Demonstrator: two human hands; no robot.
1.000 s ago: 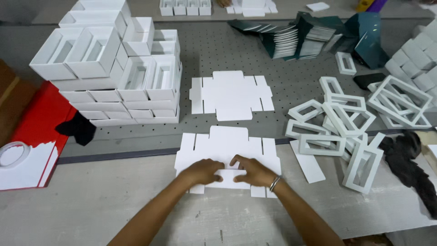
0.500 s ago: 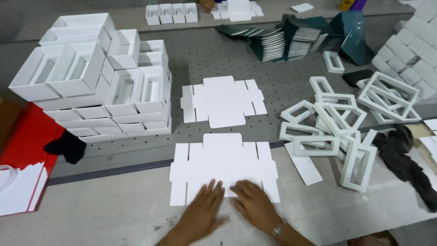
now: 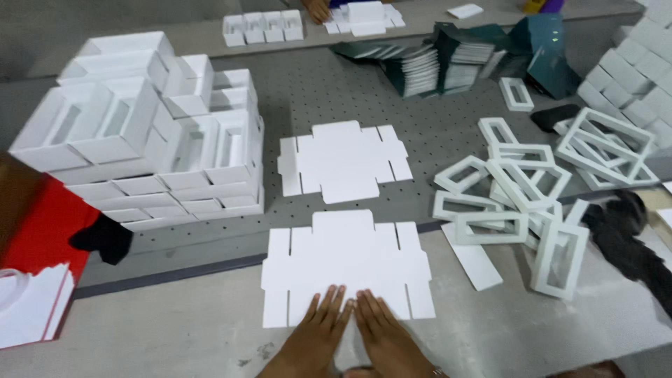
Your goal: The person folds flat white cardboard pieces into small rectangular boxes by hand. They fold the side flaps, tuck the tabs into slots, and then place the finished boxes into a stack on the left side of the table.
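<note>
1. From your head camera, your left hand (image 3: 318, 329) and your right hand (image 3: 381, 332) lie flat, side by side, on the near edge of a flat white card cutout (image 3: 346, 266). The hands touch each other.
2. Your fingers (image 3: 334, 302) are stretched out straight and kept close together. They press down on the card and grip nothing.
3. That card lies on the grey bench (image 3: 175, 329), right in front of you. It has notched flaps on its sides.
4. A second flat white card (image 3: 343, 161) lies just past the first one, on a dark mat full of little holes (image 3: 448, 119).
5. Left of the near card stands a big stack of folded white boxes (image 3: 147, 140).
6. Right of the near card sits a messy pile of white frames (image 3: 521, 196), each with a window hole. A plain white strip (image 3: 472, 255) lies between the card and that pile.
7. Far past the card you see dark green folded cards (image 3: 448, 63), and another person's hand (image 3: 318, 10) at the top edge.
8. Far to the left of the card is a red and white box (image 3: 38, 245) with a black cloth (image 3: 103, 238).
</note>
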